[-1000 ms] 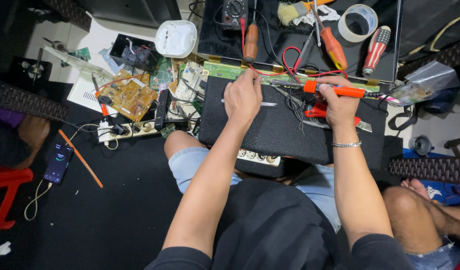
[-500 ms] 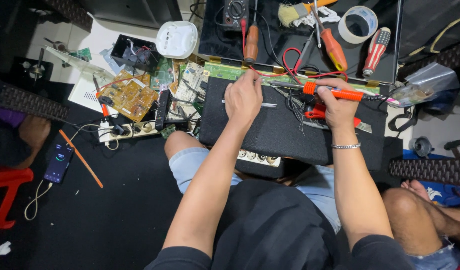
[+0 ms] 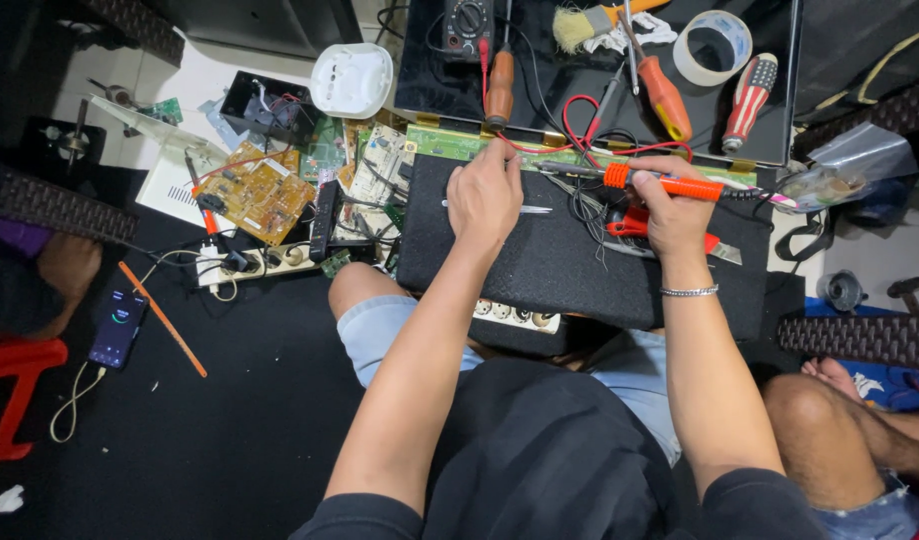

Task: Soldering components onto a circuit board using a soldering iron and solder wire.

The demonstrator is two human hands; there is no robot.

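From the head camera, the right hand [image 3: 670, 205] is closed around the orange handle of a soldering iron [image 3: 645, 180], its grip clamped on the handle, with the dark metal tip pointing toward the left hand. The iron lies nearly level just above the long green circuit strip [image 3: 450, 142], a narrow board with gold tabs that runs along the far edge of the black speaker-like box [image 3: 540, 265] resting on the person's lap. The left hand [image 3: 485, 195] presses down on that strip, fingers curled together; whether they pinch anything I cannot tell. Red and black wires [image 3: 580, 125] loop just beyond the strip. Beyond the strip lie an orange screwdriver [image 3: 665, 95] and a roll of tape [image 3: 715, 45]. Left of the box sits a brown circuit board [image 3: 260, 195]. A silver bracelet [image 3: 690, 291] circles the right wrist.
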